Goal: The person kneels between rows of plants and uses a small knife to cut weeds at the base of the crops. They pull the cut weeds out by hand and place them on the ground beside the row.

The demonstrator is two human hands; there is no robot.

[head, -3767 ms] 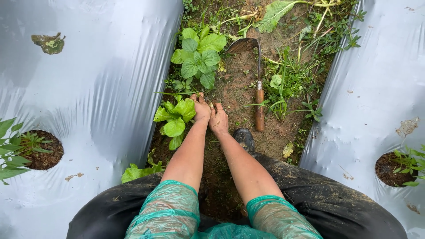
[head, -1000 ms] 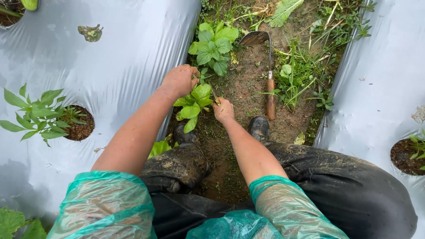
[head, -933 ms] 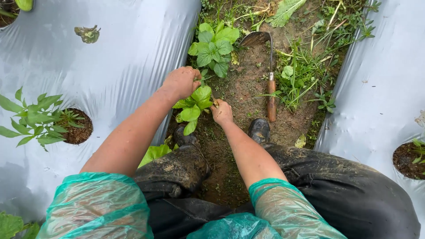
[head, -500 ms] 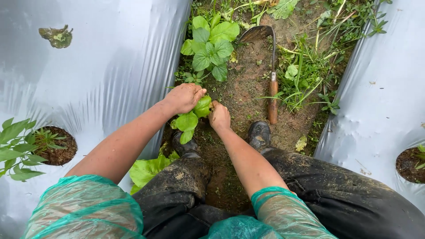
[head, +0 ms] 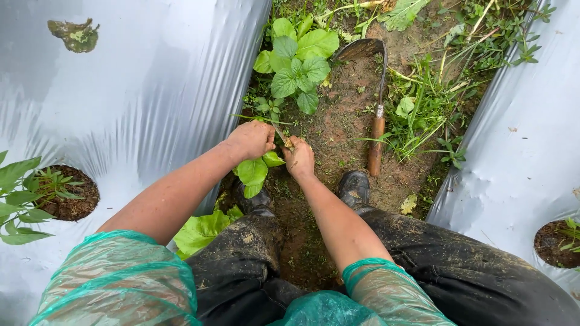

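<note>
Both hands close on a small broad-leaved weed [head: 254,172] in the soil furrow, just nearer the person than the larger leafy plant [head: 294,57]. The left hand [head: 251,140] is clenched round its upper leaves; the right hand [head: 298,158] pinches low at the stem base. Judging by this, the pulling step is in hand: a firm, straight lift would free the roots. A hand hoe [head: 376,115] lies right of that plant.
</note>
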